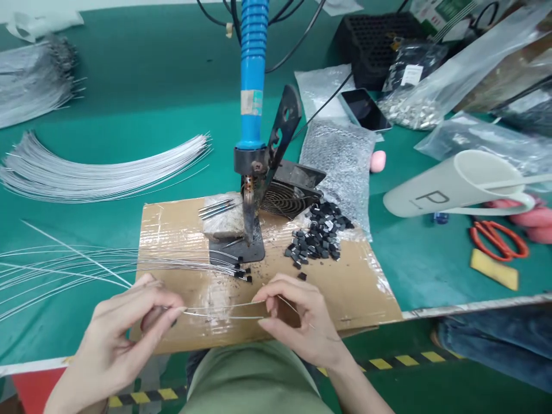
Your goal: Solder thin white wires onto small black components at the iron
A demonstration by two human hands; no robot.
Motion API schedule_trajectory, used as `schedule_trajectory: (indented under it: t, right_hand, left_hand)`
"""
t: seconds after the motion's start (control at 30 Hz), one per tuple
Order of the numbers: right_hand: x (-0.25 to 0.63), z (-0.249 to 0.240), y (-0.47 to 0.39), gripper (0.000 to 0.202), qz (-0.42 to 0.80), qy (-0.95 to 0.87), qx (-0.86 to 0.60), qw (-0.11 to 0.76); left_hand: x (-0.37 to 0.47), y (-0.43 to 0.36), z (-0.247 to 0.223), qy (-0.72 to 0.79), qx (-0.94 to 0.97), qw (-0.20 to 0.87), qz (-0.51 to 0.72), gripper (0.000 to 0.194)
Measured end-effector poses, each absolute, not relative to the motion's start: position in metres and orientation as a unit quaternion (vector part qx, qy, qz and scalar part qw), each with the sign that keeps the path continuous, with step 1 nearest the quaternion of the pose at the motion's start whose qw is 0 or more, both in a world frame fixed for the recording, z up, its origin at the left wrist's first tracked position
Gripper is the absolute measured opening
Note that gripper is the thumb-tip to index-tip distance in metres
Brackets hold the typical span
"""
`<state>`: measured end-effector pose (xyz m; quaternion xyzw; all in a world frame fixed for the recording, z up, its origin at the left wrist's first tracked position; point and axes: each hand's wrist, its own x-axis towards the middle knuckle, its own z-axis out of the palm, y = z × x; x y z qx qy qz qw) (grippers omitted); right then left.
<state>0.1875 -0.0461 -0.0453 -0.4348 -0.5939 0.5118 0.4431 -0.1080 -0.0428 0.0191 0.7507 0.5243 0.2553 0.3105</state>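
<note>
My left hand (129, 333) pinches thin white wires (219, 316) between thumb and fingers above the cardboard's front part. To the right, my right hand (297, 322) has its fingers curled in around the other part of the wires. Behind my hands, several wires with black tips (239, 270) lie over the cardboard (345, 287) and run off to the left. A blue-handled soldering iron (253, 75) stands tip-down in a metal holder, beside a pale block (222, 221) with thin metal rods on it. Small black connectors (319, 233) form a pile to the right.
Bundled white wires (107, 175) lie at the left. On the right are a white cup (444, 184), red scissors (495, 241), a yellow sponge (494, 270) and a phone (365, 109). Plastic bags and a black crate (375, 46) stand behind. A person's jeans-clad leg (495, 351) shows at lower right.
</note>
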Motion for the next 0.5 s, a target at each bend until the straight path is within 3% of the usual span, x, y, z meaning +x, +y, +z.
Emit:
schedule_trajectory:
  t: [0.23, 0.5]
  right_hand:
    - [0.185, -0.043, -0.043, 0.018, 0.54, -0.569, -0.417, 0.459]
    - [0.185, -0.044, -0.037, 0.021, 0.553, -0.554, -0.417, 0.462]
  left_hand:
    - [-0.103, -0.034, 0.015, 0.52, 0.759, 0.313, 0.237, 0.021]
    - [-0.1, -0.025, 0.021, 0.505, 0.746, 0.389, 0.192, 0.014]
